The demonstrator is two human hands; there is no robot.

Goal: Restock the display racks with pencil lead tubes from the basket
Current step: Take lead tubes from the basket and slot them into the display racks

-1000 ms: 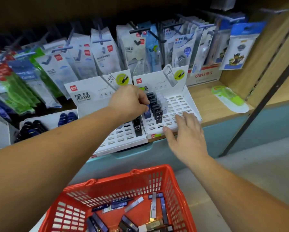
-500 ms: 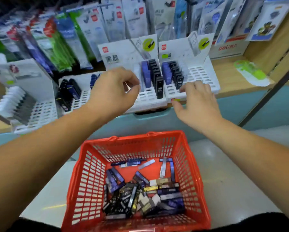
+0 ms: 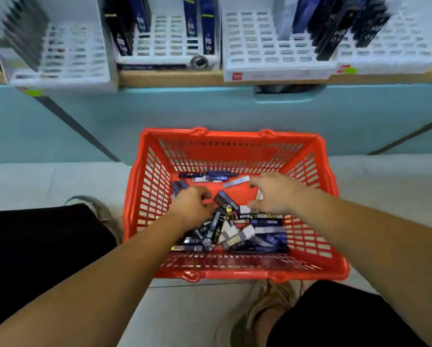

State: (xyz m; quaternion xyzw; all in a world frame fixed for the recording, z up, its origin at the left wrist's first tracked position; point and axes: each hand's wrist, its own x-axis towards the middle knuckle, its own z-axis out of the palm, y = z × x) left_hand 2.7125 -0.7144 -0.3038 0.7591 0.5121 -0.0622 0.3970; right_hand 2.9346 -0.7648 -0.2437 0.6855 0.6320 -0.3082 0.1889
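Note:
A red plastic basket stands on the floor below the shelf, with several pencil lead tubes heaped in its near half and a few more along its far wall. Both my hands are down inside it. My left hand hovers over the left of the heap with its fingers bent and nothing gripped, its fingertips beside a dark tube. My right hand is spread open over the right of the heap. White slotted display racks line the shelf above, partly filled with upright dark and blue tubes.
A teal cabinet front with a handle slot rises just behind the basket. My legs in black trousers and my shoes flank the basket on the pale floor. The wooden shelf edge overhangs.
Both hands have come down from the racks into the basket. My view has tilted down, so the racks now sit at the top edge.

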